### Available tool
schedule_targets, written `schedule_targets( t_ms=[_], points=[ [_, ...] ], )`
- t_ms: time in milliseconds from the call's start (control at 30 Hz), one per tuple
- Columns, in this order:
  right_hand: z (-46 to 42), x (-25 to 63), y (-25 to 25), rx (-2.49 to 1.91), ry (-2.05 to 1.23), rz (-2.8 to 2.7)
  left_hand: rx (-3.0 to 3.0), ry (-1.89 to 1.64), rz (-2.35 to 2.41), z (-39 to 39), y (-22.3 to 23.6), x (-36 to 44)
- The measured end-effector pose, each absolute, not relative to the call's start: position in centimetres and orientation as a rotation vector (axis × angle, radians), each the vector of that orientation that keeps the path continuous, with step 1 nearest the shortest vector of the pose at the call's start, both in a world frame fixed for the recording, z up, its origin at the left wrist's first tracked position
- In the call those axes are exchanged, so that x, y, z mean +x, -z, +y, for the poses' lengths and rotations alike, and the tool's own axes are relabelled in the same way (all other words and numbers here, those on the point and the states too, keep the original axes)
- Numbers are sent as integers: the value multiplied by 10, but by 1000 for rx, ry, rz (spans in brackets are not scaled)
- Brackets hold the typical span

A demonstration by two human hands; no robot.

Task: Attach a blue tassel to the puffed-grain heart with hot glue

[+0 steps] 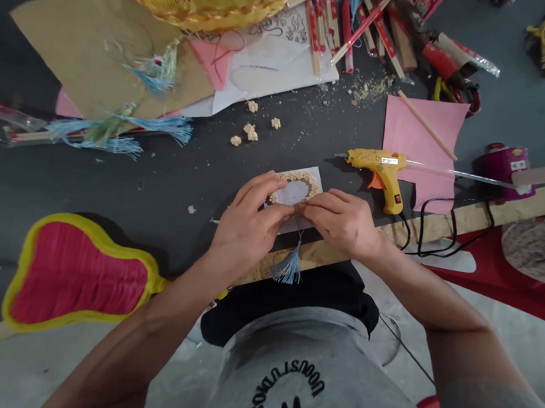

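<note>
Close to the table's near edge lies an oval ring of small beige flower-like pieces (311,180) around a pale centre (293,192), on a white sheet (321,179). My left hand (247,218) grips the ring's left side, thumb along its lower rim. With pinched fingers my right hand (343,219) holds the lower right rim; the fingertips partly cover it. A light-blue tassel (288,265) hangs below over the wooden edge. Several loose beige pieces (250,132) lie beyond my hands. To the right rests a yellow glue gun (385,168) with a clear glue stick in its back.
A pink and yellow fan-shaped piece (83,272) lies at left. Behind are a yellow basket (206,6), brown paper (92,45), blue tassels (120,130) and wrapped sticks (329,29). Pink paper (424,133), a black cord (455,230) and a purple container (508,169) lie right.
</note>
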State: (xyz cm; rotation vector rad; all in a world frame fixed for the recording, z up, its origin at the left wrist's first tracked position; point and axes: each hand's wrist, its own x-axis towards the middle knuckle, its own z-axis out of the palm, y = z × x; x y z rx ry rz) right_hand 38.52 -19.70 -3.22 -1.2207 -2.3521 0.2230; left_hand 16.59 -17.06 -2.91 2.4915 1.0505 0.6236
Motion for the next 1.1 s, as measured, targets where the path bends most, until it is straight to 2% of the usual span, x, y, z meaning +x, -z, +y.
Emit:
schedule_targets(
  t_ms=[367,733,1100],
  points=[
    [-197,383,33,-1211,-178,-2354,2452,-597,1096,-171,28,168],
    [-202,402,28,-1311,-471,-2061,2396,-516,1160,-170,15,162],
    [-217,408,20,-1406,-658,-1810,2420,-224,1182,-149,10,172]
  ],
)
